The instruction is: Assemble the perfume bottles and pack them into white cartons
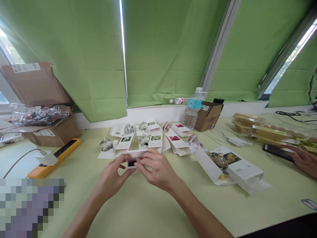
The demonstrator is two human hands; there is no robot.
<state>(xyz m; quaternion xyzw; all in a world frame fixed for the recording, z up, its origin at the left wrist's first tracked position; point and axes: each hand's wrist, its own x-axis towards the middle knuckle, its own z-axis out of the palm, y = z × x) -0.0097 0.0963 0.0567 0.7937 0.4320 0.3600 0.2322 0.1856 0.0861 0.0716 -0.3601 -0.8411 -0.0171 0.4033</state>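
Note:
Just above the table, at the middle, a small white box (137,153) with a dark inside is held between both hands. My left hand (114,174) grips its left end, thumb below and fingers above. My right hand (158,168) closes on its right side, the fingertips reaching the dark opening. What lies inside the box is hidden by the fingers. Behind the hands stand several rounded glass bottles, including one at the left (106,144) and one in the middle (143,140). White cartons with plant pictures, such as this green-printed carton (125,142), lie among them.
A red-printed carton (176,142) and a larger white carton (244,167) lie to the right, with a glass bottle (219,161) beside the latter. An orange power strip (55,158) and cardboard box (53,132) are left. Another person's hand (303,158) touches a phone (277,152).

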